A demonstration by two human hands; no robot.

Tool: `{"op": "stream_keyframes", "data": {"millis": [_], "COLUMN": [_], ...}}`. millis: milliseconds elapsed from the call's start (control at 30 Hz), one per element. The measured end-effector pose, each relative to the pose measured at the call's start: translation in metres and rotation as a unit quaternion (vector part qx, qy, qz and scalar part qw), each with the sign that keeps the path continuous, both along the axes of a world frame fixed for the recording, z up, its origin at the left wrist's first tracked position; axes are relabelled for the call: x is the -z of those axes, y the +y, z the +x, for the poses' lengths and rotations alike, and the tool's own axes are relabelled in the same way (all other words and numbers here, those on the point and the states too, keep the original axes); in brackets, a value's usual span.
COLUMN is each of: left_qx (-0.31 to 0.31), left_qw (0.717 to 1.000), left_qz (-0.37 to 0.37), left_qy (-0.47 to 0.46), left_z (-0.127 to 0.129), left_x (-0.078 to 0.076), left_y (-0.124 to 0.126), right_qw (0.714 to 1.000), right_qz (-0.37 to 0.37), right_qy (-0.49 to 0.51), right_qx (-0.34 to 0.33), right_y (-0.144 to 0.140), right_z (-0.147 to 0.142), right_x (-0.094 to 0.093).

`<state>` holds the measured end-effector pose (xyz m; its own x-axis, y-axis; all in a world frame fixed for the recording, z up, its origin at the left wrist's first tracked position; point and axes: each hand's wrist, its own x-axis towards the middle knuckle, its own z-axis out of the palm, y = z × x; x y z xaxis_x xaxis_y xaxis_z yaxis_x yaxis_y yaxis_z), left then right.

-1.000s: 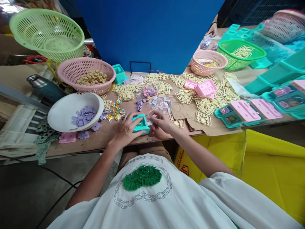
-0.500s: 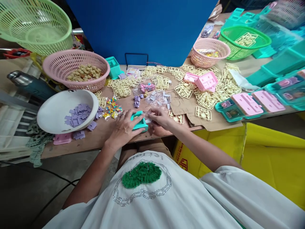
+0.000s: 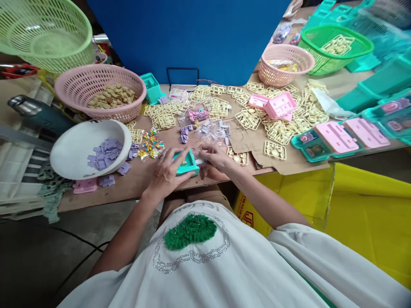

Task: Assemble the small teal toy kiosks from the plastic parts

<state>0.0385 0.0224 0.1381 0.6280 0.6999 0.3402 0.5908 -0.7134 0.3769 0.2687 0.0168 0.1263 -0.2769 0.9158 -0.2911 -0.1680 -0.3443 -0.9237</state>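
Teal plastic makes up the little toy box (image 3: 186, 164), which sits at the near edge of the table (image 3: 135, 188), and the left hand (image 3: 165, 171) is wrapped tight around it. The right hand (image 3: 213, 159) pinches something small and clear beside it; what it is I cannot tell. It looks like the filling step, so the tiny piece must go in gently.

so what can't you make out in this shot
- Head view: what sits inside the teal box is too small to name; the left hand covers its near side.
- Head view: whatever the right hand pinches is hidden by its fingers.
- Head view: the clear bags show contents too small to name.
- Head view: the light green basket is cut by the top and left edges.
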Motion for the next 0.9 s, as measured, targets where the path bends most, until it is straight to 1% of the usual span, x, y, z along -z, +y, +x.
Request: {"op": "stream_keyframes", "data": {"millis": [67,133,167,200,233,267,300,333,400,467,500,533,567,600,633,667,700,733,767,833,867,900], "left_qx": [-0.039,-0.086,-0.103,-0.115,-0.124,-0.131,-0.135,-0.136,-0.135,-0.135,-0.136,-0.136,-0.135,-0.134,-0.135,-0.141,-0.150,-0.161,-0.172,-0.179,-0.170,-0.154], "left_qw": [0.997,0.987,0.981,0.976,0.972,0.969,0.968,0.966,0.965,0.964,0.965,0.965,0.966,0.966,0.965,0.963,0.959,0.953,0.948,0.938,0.936,0.938], "left_qz": [-0.021,-0.053,-0.069,-0.083,-0.091,-0.094,-0.092,-0.089,-0.081,-0.078,-0.077,-0.076,-0.076,-0.077,-0.082,-0.090,-0.100,-0.113,-0.129,-0.159,-0.168,-0.171], "left_qy": [-0.064,-0.127,-0.151,-0.168,-0.179,-0.187,-0.193,-0.199,-0.211,-0.214,-0.212,-0.209,-0.206,-0.206,-0.208,-0.213,-0.220,-0.228,-0.236,-0.251,-0.257,-0.260], "left_z": [-0.006,-0.012,-0.015,-0.017,-0.018,-0.018,-0.018,-0.018,-0.017,-0.016,-0.016,-0.016,-0.016,-0.016,-0.016,-0.016,-0.016,-0.016,-0.016,-0.017,-0.018,-0.019], "left_x": [0.009,0.020,0.026,0.032,0.037,0.041,0.045,0.049,0.055,0.058,0.060,0.061,0.063,0.064,0.066,0.068,0.070,0.072,0.074,0.074,0.072,0.068], "left_y": [-0.002,-0.003,-0.005,-0.006,-0.007,-0.008,-0.008,-0.009,-0.008,-0.007,-0.006,-0.005,-0.004,-0.004,-0.004,-0.006,-0.008,-0.010,-0.013,-0.017,-0.019,-0.019], "right_qw": [1.000,0.996,0.989,0.978,0.961,0.939,0.914,0.887,0.828,0.772,0.749,0.731,0.721,0.719,0.725,0.740,0.761,0.787,0.813,0.868,0.894,0.917], "right_qz": [-0.006,0.021,0.054,0.102,0.163,0.231,0.299,0.361,0.456,0.503,0.514,0.520,0.522,0.522,0.522,0.519,0.510,0.492,0.464,0.381,0.334,0.295], "right_qy": [-0.008,-0.039,-0.060,-0.083,-0.111,-0.144,-0.182,-0.224,-0.312,-0.388,-0.419,-0.442,-0.455,-0.459,-0.450,-0.428,-0.400,-0.372,-0.346,-0.300,-0.276,-0.250], "right_qx": [0.023,0.081,0.121,0.161,0.194,0.210,0.205,0.180,0.100,0.035,0.021,0.016,0.016,0.016,0.013,0.007,0.012,0.031,0.062,0.112,0.114,0.097], "right_y": [-0.003,-0.007,-0.010,-0.014,-0.018,-0.023,-0.027,-0.032,-0.039,-0.043,-0.044,-0.044,-0.044,-0.042,-0.040,-0.038,-0.035,-0.032,-0.029,-0.024,-0.023,-0.022], "right_z": [0.000,0.000,0.000,-0.002,-0.004,-0.007,-0.010,-0.014,-0.023,-0.031,-0.034,-0.035,-0.036,-0.035,-0.033,-0.030,-0.026,-0.021,-0.017,-0.010,-0.009,-0.009], "right_x": [0.006,0.010,0.010,0.011,0.010,0.010,0.009,0.009,0.010,0.013,0.015,0.017,0.018,0.020,0.021,0.022,0.023,0.025,0.027,0.032,0.034,0.035]}}
